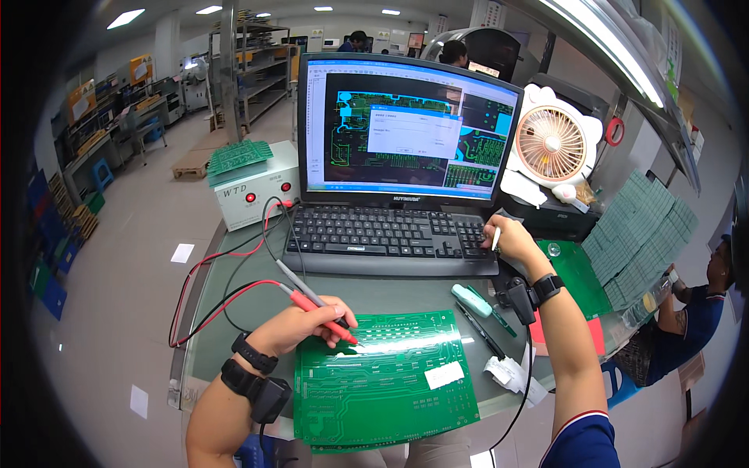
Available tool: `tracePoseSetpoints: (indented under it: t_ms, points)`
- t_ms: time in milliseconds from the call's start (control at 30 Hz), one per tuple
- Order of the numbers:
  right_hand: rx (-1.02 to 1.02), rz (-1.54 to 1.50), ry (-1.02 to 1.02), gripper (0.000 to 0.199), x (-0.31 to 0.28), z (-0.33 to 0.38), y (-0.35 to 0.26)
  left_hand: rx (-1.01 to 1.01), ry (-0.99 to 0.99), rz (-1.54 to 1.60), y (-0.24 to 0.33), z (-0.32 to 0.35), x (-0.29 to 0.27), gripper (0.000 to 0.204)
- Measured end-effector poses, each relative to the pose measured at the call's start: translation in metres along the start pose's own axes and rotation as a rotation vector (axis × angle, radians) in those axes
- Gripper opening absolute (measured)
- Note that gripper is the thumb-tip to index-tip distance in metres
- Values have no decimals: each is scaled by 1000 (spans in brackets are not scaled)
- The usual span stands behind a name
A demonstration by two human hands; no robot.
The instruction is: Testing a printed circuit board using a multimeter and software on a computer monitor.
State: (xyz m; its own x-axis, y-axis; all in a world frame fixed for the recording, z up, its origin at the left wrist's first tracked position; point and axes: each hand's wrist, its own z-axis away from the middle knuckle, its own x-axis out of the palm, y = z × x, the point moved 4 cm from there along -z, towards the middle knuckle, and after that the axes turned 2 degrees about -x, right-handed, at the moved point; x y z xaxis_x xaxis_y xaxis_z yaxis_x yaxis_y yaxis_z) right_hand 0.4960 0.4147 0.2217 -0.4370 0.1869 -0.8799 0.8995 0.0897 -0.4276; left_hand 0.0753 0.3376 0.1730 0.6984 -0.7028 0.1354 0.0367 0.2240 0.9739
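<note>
My left hand (316, 324) is closed round two test probes, a red one (303, 300) and a grey one (292, 274). The red probe's tip meets or nearly meets the upper part of a large green circuit board (374, 421). A white label (445, 375) lies on the board. At the right end of the black keyboard (367, 234), over the number keys, my right hand (511, 238) has its fingers curled round a slim white stick (495, 239). Whether a finger presses a key cannot be made out. Behind the keyboard, a monitor (351, 175) shows a circuit layout and a dialog box.
Red and black leads run to a white tester box (253, 204) with green boards (238, 156) on it. Right of the board lie a mint marker (472, 300), a dark pen (480, 329) and crumpled white paper (511, 376). A fan (550, 144) stands right; a person (694, 327) sits beyond.
</note>
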Motion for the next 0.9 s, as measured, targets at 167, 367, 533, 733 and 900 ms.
tracePoseSetpoints:
  t_ms: [167,367,533,733,900]
  points:
    - [155,186,56,17,-9,6,16,-1,-7,-9,-1,-1,0,31]
    - [23,92,-9,19,-10,6,9,9,-12,-23,1,-2,1,31]
    - [-153,-26,32,23,-15,1,-29,-12,-1,-26,2,0,2,31]
    - [-108,-70,27,21,-1,-15,-10,-23,46,-47,2,0,2,31]
    - [-88,92,10,18,14,-23,10,-27,46,-44,4,0,4,31]
